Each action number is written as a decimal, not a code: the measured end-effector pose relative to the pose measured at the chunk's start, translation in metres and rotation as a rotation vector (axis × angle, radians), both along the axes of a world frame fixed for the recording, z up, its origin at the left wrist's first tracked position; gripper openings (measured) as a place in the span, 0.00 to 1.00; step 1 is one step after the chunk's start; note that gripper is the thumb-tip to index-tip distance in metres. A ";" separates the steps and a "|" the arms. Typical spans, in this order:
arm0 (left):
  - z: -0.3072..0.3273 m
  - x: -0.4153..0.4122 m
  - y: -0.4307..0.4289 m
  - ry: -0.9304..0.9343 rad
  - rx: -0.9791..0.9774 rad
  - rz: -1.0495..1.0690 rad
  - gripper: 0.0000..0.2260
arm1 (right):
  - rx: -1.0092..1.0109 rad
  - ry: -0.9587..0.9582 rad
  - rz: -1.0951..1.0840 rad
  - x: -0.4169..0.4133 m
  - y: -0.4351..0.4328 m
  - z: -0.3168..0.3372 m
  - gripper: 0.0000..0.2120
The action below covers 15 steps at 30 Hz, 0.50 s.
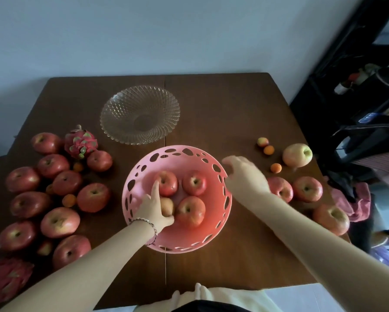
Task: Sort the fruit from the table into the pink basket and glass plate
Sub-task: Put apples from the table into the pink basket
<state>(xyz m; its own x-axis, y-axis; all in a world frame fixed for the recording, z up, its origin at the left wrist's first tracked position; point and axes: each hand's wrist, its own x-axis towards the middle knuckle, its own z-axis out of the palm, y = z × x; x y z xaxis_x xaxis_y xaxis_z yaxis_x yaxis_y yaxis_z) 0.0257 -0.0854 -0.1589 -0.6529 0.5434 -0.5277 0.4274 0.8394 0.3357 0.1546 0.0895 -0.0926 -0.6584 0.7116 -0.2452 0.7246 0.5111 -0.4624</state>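
Note:
The pink basket [144, 167] with cut-out holes stands at the table's middle and holds three red apples [191, 211] and a pale brownish fruit [167, 207]. My left hand [153, 209] is inside the basket, wrapped around the brownish fruit, forefinger stretched toward an apple. My right hand [245, 175] hovers at the basket's right rim, fingers apart, holding nothing. The glass plate [114, 113] lies empty behind the basket. Several red apples [59, 221], small orange fruits [69, 200] and a dragon fruit [81, 141] lie on the left.
On the right lie red apples [307, 189], a pale yellow-green apple [297, 155] and small orange fruits [275, 168]. Another dragon fruit [6, 279] sits at the near left corner. A pink cloth [355, 202] hangs off the right edge. Dark shelving [355, 86] stands to the right.

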 end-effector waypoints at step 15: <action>0.013 0.004 -0.006 0.070 -0.104 -0.024 0.35 | 0.216 -0.429 -0.053 0.074 0.053 -0.040 0.36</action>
